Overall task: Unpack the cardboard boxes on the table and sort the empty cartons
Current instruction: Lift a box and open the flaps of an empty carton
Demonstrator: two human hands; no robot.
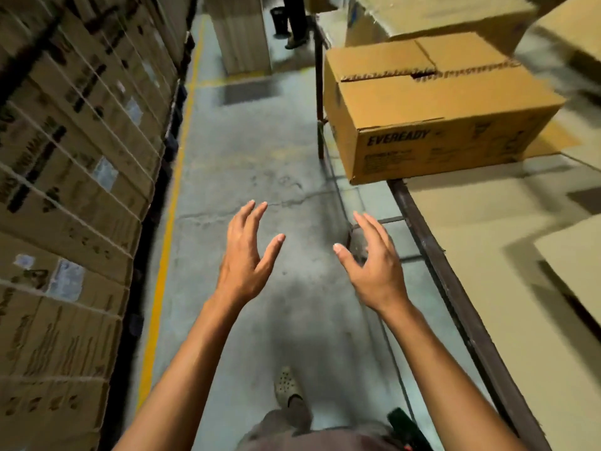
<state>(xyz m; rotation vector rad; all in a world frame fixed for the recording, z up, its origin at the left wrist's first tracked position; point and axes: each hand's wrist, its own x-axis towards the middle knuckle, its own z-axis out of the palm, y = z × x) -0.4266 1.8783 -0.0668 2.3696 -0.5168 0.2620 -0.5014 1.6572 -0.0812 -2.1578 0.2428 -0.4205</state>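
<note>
Nearest to us are our own two bare forearms, reaching forward over the concrete floor [247,151]. Our left hand [245,255] and our right hand [374,265] are both spread wide, fingers splayed and palms turned toward each other, holding nothing and touching nothing.

Going by size: the wall of stacked cartons [65,190] fills the whole side from nine to eleven o'clock, edged by a yellow floor line [169,219]. The table [461,294] runs from four o'clock up toward one, its dark metal rim beside our right forearm and its top covered in flat cardboard sheets [481,216].

The cardboard box [432,102] printed EVEREADY sits at one o'clock on the table's near corner, overhanging the rim, its top flaps folded shut with a torn seam. It lies well apart from both hands, ahead of the right fingertips and higher in view.

Below, at six o'clock, our light perforated clog [287,387] steps onto the floor.
</note>
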